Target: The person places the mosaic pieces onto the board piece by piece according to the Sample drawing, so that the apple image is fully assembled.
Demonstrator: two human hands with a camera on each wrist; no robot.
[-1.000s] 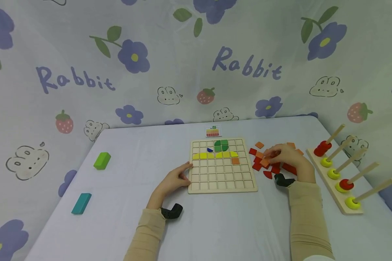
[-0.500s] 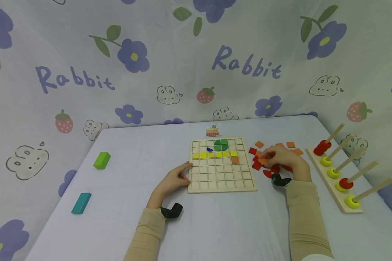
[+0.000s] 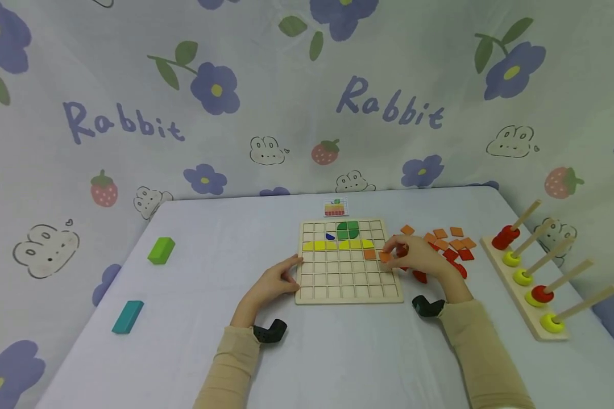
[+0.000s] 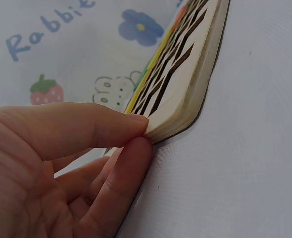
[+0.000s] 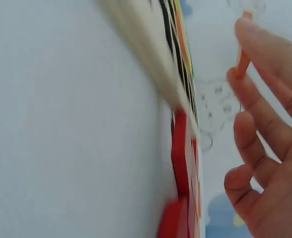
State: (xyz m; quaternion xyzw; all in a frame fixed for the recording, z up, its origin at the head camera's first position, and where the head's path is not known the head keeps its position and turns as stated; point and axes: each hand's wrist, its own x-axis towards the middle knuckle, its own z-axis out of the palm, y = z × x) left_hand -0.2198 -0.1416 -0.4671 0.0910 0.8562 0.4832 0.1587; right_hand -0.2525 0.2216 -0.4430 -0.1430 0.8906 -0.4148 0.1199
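the right hand [image 3: 419,258] pinches an orange tile [image 3: 385,257] just over the wooden grid board's [image 3: 349,294] right edge, while the left hand [image 3: 273,279] pinches the board's left rim; best lowered flat and square into an open cell beside the seated orange tile [image 3: 369,254].

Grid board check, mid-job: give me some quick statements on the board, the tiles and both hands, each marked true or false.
1. The right hand pinches an orange tile over the grid board. True.
2. The left hand lies flat on the teal block. False: it grips the board's left edge.
3. A yellow row sits below the green tiles. True.
4. The loose tiles lie left of the board. False: they lie to its right.
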